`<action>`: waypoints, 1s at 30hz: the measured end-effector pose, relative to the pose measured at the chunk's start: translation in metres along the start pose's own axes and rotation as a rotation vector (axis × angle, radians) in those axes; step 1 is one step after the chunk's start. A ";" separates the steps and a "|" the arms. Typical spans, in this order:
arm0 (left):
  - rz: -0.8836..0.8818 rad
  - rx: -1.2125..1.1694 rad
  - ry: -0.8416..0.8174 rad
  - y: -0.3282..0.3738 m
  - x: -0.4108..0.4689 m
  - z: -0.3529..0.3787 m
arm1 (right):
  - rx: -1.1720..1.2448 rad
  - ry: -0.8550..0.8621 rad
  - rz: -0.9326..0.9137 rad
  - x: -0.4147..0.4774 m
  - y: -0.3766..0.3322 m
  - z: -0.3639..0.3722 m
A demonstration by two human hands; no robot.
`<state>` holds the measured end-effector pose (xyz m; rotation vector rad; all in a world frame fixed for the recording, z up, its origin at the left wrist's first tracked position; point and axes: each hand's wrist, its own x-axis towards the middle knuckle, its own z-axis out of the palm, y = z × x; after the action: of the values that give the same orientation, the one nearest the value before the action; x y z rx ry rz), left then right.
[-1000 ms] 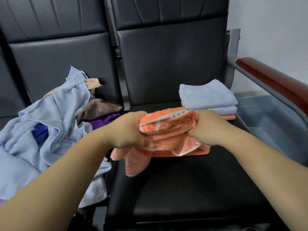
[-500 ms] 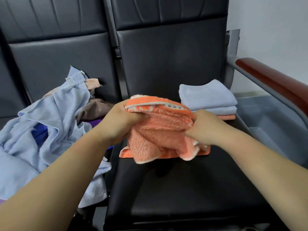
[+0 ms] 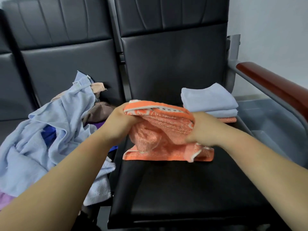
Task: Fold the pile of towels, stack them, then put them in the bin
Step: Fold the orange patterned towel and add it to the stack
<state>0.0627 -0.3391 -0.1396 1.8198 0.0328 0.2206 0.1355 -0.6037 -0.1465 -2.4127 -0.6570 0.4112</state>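
An orange towel (image 3: 163, 129) with a white-trimmed edge is bunched between both hands over the black seat (image 3: 183, 189); its lower part lies flat on the seat. My left hand (image 3: 124, 121) grips its upper left edge. My right hand (image 3: 202, 129) grips its right side. Behind it, a stack of folded towels (image 3: 208, 100) holds two light blue ones on top of an orange one. A pile of unfolded towels (image 3: 50, 134), mostly light blue with brown, purple and dark blue, covers the left seat. The grey bin (image 3: 270, 124) stands to the right of the chair.
The black backrest (image 3: 173, 60) rises behind the stack. A metal armrest with a red-brown wooden top (image 3: 273, 87) runs along the seat's right side, above the bin. A white wall is at the upper right.
Both hands lifted the orange towel's upper fold and carried it up and over; the hanging left corner now lies tucked under, and the bottom edge lies flat on the seat.
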 end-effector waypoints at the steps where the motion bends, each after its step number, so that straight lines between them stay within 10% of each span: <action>1: -0.023 -0.105 -0.008 0.003 -0.003 0.005 | -0.132 0.081 0.035 0.001 0.000 0.000; 4: -0.065 -0.052 -0.130 0.009 -0.010 0.011 | -0.118 0.210 0.094 0.004 0.014 -0.002; 8: -0.003 0.911 -0.182 0.016 -0.009 0.005 | 0.057 0.099 0.135 0.004 0.025 -0.004; 13: 0.066 1.288 -0.007 0.045 0.027 -0.019 | -0.065 0.184 -0.035 0.028 -0.017 -0.030; 22: 0.307 1.297 0.472 0.166 0.069 -0.071 | -0.288 0.702 -0.149 0.069 -0.128 -0.143; 30: 0.074 1.227 0.066 0.100 0.016 -0.055 | -0.253 0.179 -0.209 0.029 -0.070 -0.089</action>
<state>0.0599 -0.3102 -0.0279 3.0369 0.1782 0.3535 0.1725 -0.5807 -0.0383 -2.5430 -0.9144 0.0251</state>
